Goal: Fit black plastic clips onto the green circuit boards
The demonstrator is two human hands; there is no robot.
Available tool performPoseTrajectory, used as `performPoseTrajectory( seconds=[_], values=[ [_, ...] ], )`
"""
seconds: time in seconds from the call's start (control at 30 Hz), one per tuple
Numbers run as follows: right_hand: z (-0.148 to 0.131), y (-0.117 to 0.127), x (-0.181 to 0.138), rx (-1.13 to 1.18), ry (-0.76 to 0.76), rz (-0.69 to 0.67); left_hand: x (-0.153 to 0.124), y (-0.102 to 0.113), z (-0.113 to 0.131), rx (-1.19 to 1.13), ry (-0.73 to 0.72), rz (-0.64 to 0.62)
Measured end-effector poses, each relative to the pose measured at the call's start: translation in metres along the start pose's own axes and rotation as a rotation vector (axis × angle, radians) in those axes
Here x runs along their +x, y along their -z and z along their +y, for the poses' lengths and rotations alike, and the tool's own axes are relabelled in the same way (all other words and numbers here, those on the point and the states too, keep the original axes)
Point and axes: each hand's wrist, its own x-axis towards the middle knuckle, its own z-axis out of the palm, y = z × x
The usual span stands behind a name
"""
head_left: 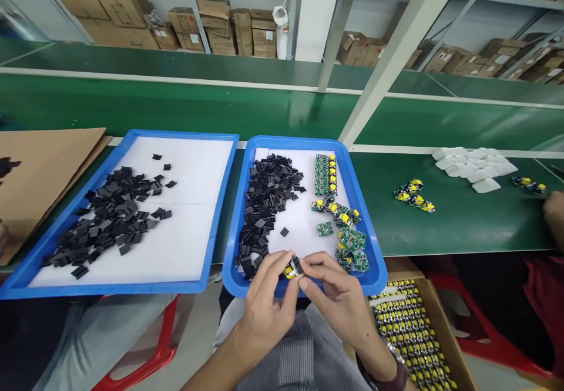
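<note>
Both hands meet over the front edge of a blue tray. Between the fingertips of my left hand is a small circuit board with a yellow part and a black piece on it. The thumb and forefinger of my right hand pinch the same board from the right. Black square pads lie heaped along the tray's left side. On its right, green circuit boards stand in a neat row, with loose ones below. One single pad lies apart on the white liner.
Left is a second blue tray of black pads, beside cardboard. On the green bench are more boards and white pieces. A carton of boards stands low right. A co-worker's hand shows far right.
</note>
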Motion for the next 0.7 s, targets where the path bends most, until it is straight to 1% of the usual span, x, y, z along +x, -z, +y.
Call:
performPoseTrajectory(
  seconds=[0.17,0.27,0.37,0.47,0.53,0.57,0.63,0.67,0.7],
  values=[
    [0.0,0.006,0.004,-0.087,0.002,-0.046,0.0,0.001,-0.002,-0.005,-0.003,-0.039],
    [0.001,0.009,0.005,-0.09,0.0,-0.047,0.003,0.002,-0.001,-0.001,0.008,-0.041],
    [0.0,0.006,0.002,-0.074,0.009,0.001,0.008,0.002,0.002,0.011,-0.023,-0.046],
    [-0.002,0.009,0.003,-0.116,0.047,0.095,0.013,0.002,0.007,0.009,-0.085,-0.09],
    [0.002,0.028,0.009,-0.193,0.077,0.197,0.016,0.003,0.008,0.025,-0.097,-0.13],
    [0.005,0.044,0.014,-0.274,0.085,0.274,0.018,0.004,0.008,0.036,-0.103,-0.149],
    [0.014,0.09,0.028,-0.507,0.087,0.472,0.021,0.006,0.005,0.085,-0.139,-0.153],
    [0.019,0.116,0.035,-0.679,0.059,0.561,0.023,0.008,0.002,0.098,-0.174,-0.151],
    [0.026,0.142,0.041,-0.757,0.054,0.609,0.025,0.009,-0.002,0.107,-0.196,-0.157]
  ],
)
